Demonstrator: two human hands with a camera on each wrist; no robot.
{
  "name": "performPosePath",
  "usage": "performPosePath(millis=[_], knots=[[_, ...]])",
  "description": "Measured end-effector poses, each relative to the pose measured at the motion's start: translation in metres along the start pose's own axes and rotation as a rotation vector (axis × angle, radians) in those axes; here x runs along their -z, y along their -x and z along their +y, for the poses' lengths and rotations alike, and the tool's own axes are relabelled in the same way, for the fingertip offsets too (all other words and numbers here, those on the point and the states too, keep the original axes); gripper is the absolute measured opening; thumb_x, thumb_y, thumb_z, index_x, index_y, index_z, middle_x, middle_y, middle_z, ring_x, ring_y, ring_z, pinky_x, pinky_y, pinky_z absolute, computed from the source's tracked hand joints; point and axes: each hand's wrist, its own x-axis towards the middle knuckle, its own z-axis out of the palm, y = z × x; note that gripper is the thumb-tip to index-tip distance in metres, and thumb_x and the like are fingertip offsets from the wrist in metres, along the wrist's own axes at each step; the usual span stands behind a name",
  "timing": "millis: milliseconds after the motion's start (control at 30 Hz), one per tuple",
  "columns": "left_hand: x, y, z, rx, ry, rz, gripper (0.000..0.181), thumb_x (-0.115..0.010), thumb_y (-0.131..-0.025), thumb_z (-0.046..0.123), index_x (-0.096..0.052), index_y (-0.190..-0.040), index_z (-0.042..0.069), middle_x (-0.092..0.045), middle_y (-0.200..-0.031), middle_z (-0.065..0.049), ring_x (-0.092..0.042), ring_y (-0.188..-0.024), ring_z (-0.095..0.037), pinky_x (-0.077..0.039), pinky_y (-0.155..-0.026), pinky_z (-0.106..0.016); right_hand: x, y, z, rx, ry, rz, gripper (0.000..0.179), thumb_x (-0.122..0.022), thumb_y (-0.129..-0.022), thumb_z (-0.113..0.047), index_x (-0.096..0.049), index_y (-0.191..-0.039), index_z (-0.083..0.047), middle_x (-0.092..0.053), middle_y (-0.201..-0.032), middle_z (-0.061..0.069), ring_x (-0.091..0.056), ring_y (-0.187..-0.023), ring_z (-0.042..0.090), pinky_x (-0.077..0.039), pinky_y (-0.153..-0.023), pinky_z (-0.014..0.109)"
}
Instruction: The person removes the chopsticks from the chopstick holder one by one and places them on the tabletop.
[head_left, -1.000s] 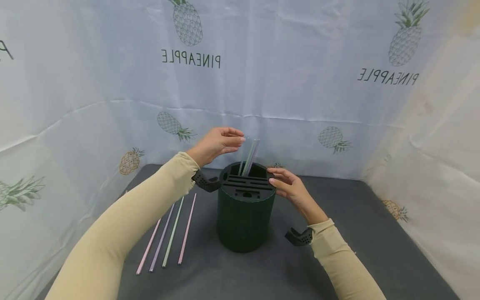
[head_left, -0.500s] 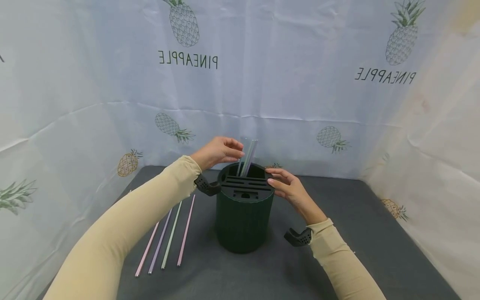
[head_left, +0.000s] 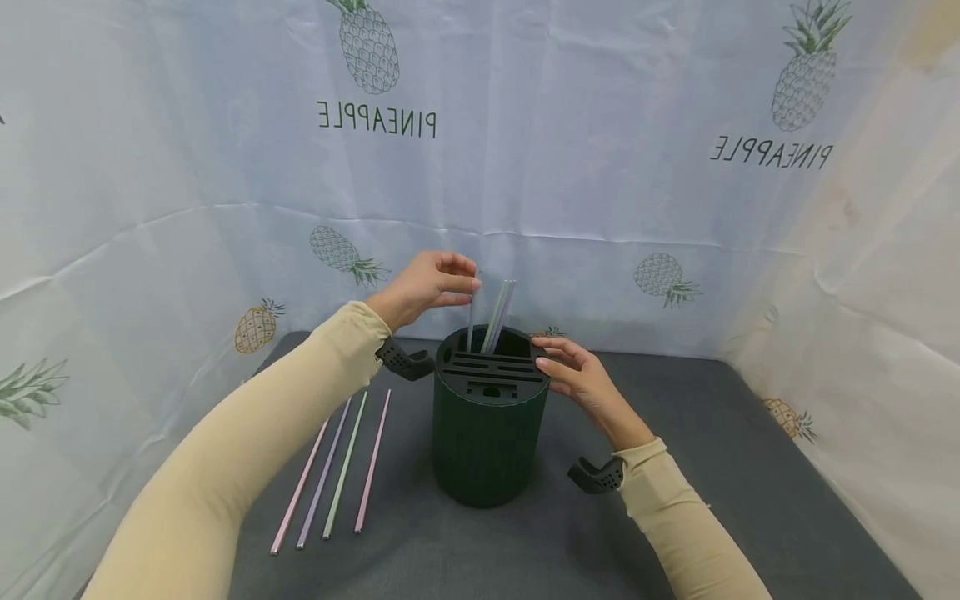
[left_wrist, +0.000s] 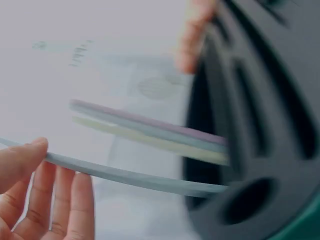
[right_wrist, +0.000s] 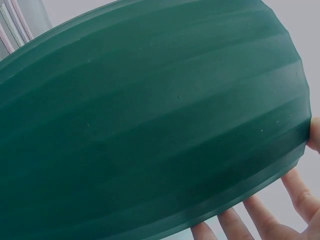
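Observation:
A dark green round utensil holder [head_left: 487, 454] with a black slotted top [head_left: 491, 375] stands upright on the table. My left hand [head_left: 429, 287] pinches a pale blue straw [left_wrist: 125, 175] near its upper end, thumb against fingers. The straw's lower end is inside the large rear compartment, at the left side. Purple, bluish and yellow-green straws [left_wrist: 150, 130] lean together in that same compartment; their lower ends are hidden. My right hand [head_left: 577, 379] grips the holder's right rim, its fingers [right_wrist: 257, 212] spread against the green side.
Several straws [head_left: 347, 467], pink, purple and green, lie side by side on the dark table [head_left: 675, 433], left of the holder. A white curtain [head_left: 570, 183] printed with pineapples encloses the table at the back and sides.
My left hand dipped slightly, then rose and shifted left with the pale blue straw, which now stands more upright and apart from the other straws. My right hand has stayed on the rim.

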Motion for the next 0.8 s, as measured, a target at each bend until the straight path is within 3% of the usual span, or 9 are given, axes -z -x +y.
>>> performPosePath(millis=[100, 200, 333, 433, 600, 800], knots=[[0.009, 0.005, 0.018, -0.1, 0.076, 0.047, 0.018, -0.061, -0.093, 0.0, -0.057, -0.111, 0.001, -0.057, -0.108, -0.003, -0.058, -0.106, -0.02, -0.048, -0.102, -0.042, 0.0, 0.0, 0.0, 0.0, 0.005, 0.001, 0.05, -0.06, -0.097, -0.025, -0.045, -0.142, -0.009, -0.033, -0.152, 0.013, -0.034, -0.14, 0.034, -0.032, -0.111, 0.06], [0.021, 0.012, 0.038, -0.23, 0.209, 0.114, 0.013, -0.062, -0.091, -0.003, -0.06, -0.101, 0.005, -0.061, -0.1, -0.001, -0.061, -0.095, -0.017, -0.05, -0.099, -0.041, 0.0, 0.001, 0.0, 0.004, 0.007, 0.001, 0.049, -0.06, -0.097, -0.025, -0.045, -0.141, -0.009, -0.034, -0.152, 0.012, -0.035, -0.139, 0.033, -0.033, -0.11, 0.059], [0.039, 0.024, 0.065, -0.398, 0.382, 0.222, 0.015, -0.066, -0.088, -0.006, -0.063, -0.096, 0.007, -0.063, -0.096, -0.003, -0.062, -0.083, -0.015, -0.057, -0.082, -0.03, -0.001, 0.002, -0.001, -0.002, 0.009, 0.005, 0.049, -0.061, -0.096, -0.026, -0.047, -0.14, -0.011, -0.035, -0.151, 0.01, -0.035, -0.139, 0.031, -0.033, -0.11, 0.059], [0.054, 0.035, 0.078, -0.475, 0.448, 0.293, 0.015, -0.068, -0.086, -0.005, -0.064, -0.096, 0.006, -0.062, -0.096, -0.005, -0.062, -0.08, -0.015, -0.057, -0.072, -0.025, 0.0, 0.002, -0.001, -0.009, 0.019, 0.006, 0.049, -0.061, -0.097, -0.027, -0.046, -0.141, -0.011, -0.034, -0.152, 0.011, -0.035, -0.139, 0.032, -0.033, -0.11, 0.059], [0.081, 0.054, 0.079, -0.479, 0.546, 0.376, 0.019, -0.071, -0.083, -0.005, -0.064, -0.098, 0.004, -0.059, -0.095, -0.006, -0.061, -0.077, -0.017, -0.057, -0.068, -0.025, 0.001, 0.002, -0.002, -0.011, 0.019, 0.007, 0.05, -0.061, -0.097, -0.027, -0.046, -0.141, -0.01, -0.034, -0.152, 0.012, -0.034, -0.14, 0.033, -0.032, -0.111, 0.059], [0.118, 0.071, 0.043, -0.406, 0.541, 0.446, 0.021, -0.071, -0.084, -0.002, -0.062, -0.101, 0.005, -0.058, -0.1, -0.005, -0.06, -0.08, -0.014, -0.055, -0.068, -0.022, 0.0, 0.003, -0.002, -0.008, 0.019, 0.002, 0.049, -0.06, -0.097, -0.026, -0.046, -0.141, -0.011, -0.036, -0.15, 0.011, -0.036, -0.138, 0.032, -0.033, -0.11, 0.058]])
